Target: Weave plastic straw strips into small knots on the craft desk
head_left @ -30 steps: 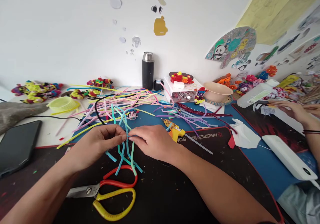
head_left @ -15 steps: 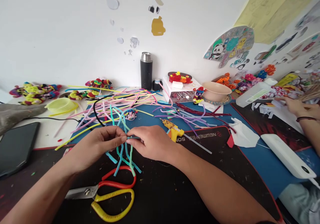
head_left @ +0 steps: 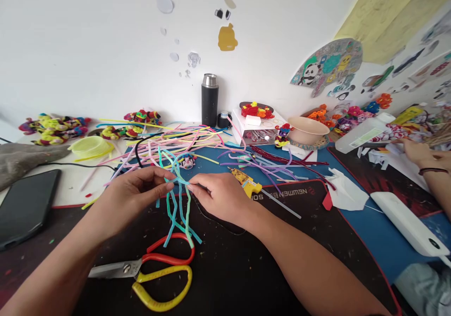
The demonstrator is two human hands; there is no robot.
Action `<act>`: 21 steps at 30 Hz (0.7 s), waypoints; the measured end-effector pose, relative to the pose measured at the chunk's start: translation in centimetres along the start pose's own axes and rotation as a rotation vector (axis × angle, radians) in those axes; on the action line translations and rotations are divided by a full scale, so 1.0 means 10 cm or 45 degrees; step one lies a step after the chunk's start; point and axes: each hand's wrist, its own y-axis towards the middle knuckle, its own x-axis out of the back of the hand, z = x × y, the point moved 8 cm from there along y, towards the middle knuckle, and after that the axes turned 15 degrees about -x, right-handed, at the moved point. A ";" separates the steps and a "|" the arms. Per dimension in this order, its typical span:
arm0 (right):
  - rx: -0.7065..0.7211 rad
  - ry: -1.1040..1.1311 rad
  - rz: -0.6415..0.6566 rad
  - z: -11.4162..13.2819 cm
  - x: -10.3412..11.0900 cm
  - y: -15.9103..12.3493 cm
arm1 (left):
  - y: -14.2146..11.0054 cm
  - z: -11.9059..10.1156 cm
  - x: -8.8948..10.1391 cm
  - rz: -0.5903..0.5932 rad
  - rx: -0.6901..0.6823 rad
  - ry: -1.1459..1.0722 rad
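Note:
Several blue and teal pipe cleaners (head_left: 180, 203) hang as a crossed bundle between my two hands, their lower ends dangling over the black mat. My left hand (head_left: 139, 193) pinches the bundle from the left with thumb and forefinger. From the right, my right hand (head_left: 216, 194) pinches a blue strand that runs across the bundle. Just below the dangling ends lie scissors (head_left: 132, 269) with one red and one yellow handle. Beyond my right hand rests a yellow hot glue gun (head_left: 248, 183). A small doll head (head_left: 188, 161) sits behind the bundle.
Loose pastel pipe cleaners (head_left: 169, 139) cover the back of the table. A black thermos (head_left: 210, 102) stands by the wall. At left lies a phone (head_left: 30, 208); at right, a white elongated device (head_left: 405, 224). Another person's hand (head_left: 419, 156) works at the far right.
My hands have drawn slightly apart, uncovering the crossing strand and more of the bundle. The whole view has shifted a little.

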 end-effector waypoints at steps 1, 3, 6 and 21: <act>0.006 -0.003 0.004 0.00 0.00 0.00 | 0.00 0.00 -0.01 0.009 -0.012 0.018; 0.012 -0.012 0.007 0.00 0.00 0.00 | -0.01 0.02 -0.02 0.018 -0.043 0.070; 0.015 -0.009 -0.001 -0.01 0.01 0.01 | -0.03 0.04 0.00 0.031 -0.098 0.159; 0.016 0.004 0.047 -0.03 0.02 0.04 | 0.02 -0.01 0.26 -0.014 -0.004 0.322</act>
